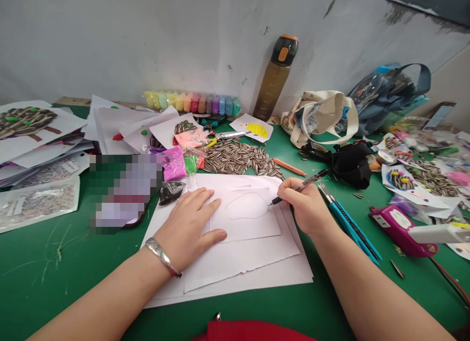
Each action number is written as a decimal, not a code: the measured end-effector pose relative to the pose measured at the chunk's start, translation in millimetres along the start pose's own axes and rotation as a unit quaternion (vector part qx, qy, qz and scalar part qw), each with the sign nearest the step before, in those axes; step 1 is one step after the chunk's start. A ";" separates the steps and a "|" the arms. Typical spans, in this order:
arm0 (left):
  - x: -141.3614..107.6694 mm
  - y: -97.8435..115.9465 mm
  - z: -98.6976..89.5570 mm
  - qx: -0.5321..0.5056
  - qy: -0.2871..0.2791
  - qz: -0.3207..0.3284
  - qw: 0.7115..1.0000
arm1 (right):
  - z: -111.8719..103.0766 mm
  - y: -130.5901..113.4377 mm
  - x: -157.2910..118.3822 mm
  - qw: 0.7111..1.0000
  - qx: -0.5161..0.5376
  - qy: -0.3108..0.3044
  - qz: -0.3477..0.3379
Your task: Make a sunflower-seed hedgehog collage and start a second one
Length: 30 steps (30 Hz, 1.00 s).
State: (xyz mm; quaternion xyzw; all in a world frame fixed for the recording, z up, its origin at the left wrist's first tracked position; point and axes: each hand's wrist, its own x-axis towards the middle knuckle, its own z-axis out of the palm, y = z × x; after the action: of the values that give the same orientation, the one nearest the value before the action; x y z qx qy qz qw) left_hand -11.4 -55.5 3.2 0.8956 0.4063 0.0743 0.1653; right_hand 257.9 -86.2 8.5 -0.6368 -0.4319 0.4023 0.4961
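A small white sheet (253, 228) lies on larger white papers (220, 270) and bears a thin, rounded pencil-like outline with a gap at its left. My left hand (193, 226) rests flat with fingers spread, over the left edge of the small sheet; a silver bracelet is on that wrist. My right hand (306, 206) is closed round a black pen (306, 182), its tip at the right end of the outline.
Behind the papers lie sunflower seeds (238, 157), an orange pencil (290, 167) and clay packets (174, 163). Blue cutters (352, 226) and a magenta glue gun (398, 228) lie right, a phone (128, 194) left. A bottle (273, 84) stands by the wall.
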 end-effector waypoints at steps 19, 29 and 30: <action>0.4 1.7 -2.1 0.013 -0.019 -0.006 1.000 | 0.7 4.1 -0.7 0.998 -0.056 0.024 -0.035; 0.4 0.5 -1.2 0.015 -0.018 -0.003 1.000 | 0.1 5.2 -0.2 0.997 -0.065 0.018 -0.029; 0.4 0.4 -1.2 0.015 -0.018 -0.003 1.000 | 0.3 5.4 -0.2 0.997 -0.069 0.020 -0.028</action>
State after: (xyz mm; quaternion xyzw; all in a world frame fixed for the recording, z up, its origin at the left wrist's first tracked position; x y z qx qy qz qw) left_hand -11.1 -55.2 4.5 0.8978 0.4072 0.0520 0.1596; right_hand 258.4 -87.0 3.1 -0.6649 -0.4667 0.3447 0.4704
